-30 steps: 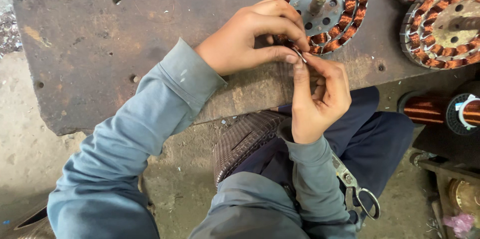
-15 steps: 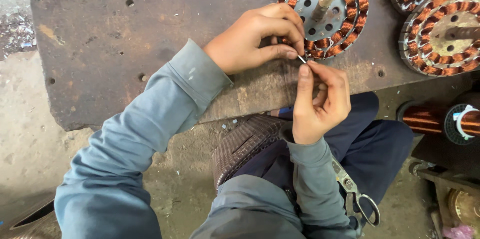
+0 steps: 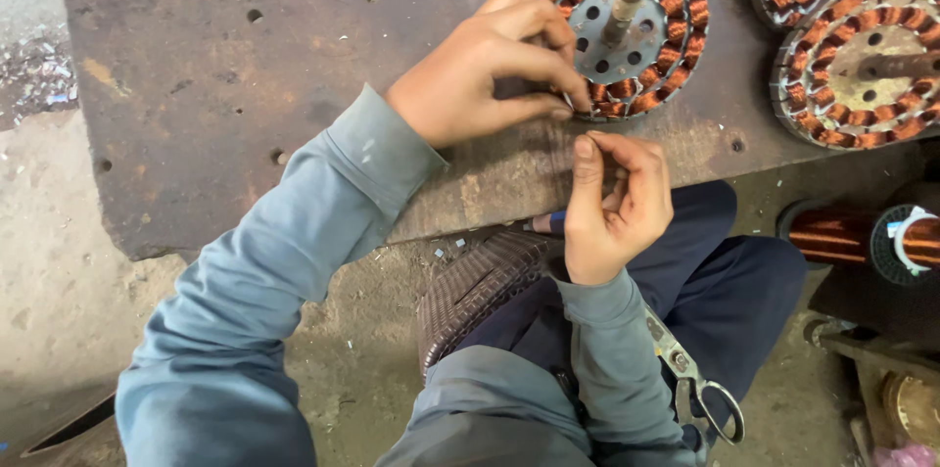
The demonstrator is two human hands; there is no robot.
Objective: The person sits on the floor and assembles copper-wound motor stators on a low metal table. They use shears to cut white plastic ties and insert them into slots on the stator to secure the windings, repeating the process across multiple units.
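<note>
1. At the near edge of the brown metal workbench, a round motor stator lies flat, ringed with copper windings, a short steel shaft standing up from its centre.
2. Your left hand rests on the bench just left of the stator, fingers curled and pinched together against the stator's near rim. Whatever sits between the fingertips is too small to make out.
3. Your right hand is just below the stator, off the bench edge and over your lap. Its fingers are folded inward with the index finger pointing up toward the left hand's fingertips; you cannot tell whether it grips anything.
4. Right of the stator, two more wound stators lie on the same bench, close together.
5. Further right of the stator and lower, off the bench, a spool of copper wire lies on its side.
6. Well below the stator, by your right forearm, a pair of scissors rests beside your leg.
7. Below the stator, under the bench edge, a dark woven seat shows beneath you.
</note>
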